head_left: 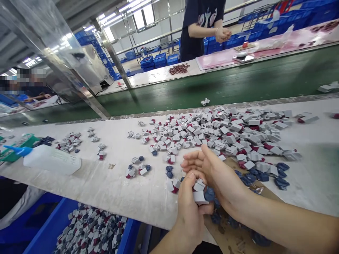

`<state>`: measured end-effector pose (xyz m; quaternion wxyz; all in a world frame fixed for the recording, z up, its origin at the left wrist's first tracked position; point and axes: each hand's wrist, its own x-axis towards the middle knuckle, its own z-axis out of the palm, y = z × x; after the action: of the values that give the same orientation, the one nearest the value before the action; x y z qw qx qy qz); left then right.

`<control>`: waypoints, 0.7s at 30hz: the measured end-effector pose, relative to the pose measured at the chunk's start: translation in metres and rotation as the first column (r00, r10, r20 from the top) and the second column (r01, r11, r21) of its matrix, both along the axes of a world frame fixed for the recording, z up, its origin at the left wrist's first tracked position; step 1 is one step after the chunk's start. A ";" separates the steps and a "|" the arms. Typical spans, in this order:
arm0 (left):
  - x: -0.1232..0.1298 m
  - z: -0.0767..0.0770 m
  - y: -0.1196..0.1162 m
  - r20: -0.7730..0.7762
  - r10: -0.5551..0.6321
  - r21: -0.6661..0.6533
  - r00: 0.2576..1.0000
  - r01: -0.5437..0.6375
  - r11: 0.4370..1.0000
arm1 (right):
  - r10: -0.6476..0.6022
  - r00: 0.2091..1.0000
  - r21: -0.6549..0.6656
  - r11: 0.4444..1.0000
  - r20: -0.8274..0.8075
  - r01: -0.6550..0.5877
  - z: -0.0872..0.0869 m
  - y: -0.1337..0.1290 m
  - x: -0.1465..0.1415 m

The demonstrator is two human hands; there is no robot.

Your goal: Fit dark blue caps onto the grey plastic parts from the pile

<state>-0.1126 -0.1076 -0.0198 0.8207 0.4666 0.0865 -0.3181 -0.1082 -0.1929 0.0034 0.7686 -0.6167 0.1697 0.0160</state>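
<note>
Grey-and-red plastic parts (199, 190) are held in the left grip (189, 211) | right grip (214, 169) is kept half open, empty, over the desk (79, 187)

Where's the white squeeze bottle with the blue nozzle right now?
In the head view, the white squeeze bottle lies on its side at the left of the pale work surface, its blue nozzle beside a green tray, above a blue crate.
</note>
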 end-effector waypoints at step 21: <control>0.117 -0.010 0.053 0.055 0.446 -0.043 0.894 -0.444 0.895 | 0.157 0.954 -0.959 0.085 -0.255 -0.271 -0.014 -0.168 0.284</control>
<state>0.0044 -0.0548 -0.0296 0.8808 0.4322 0.1601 -0.1085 0.1760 -0.3609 -0.0110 0.1481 -0.9851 0.0788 0.0379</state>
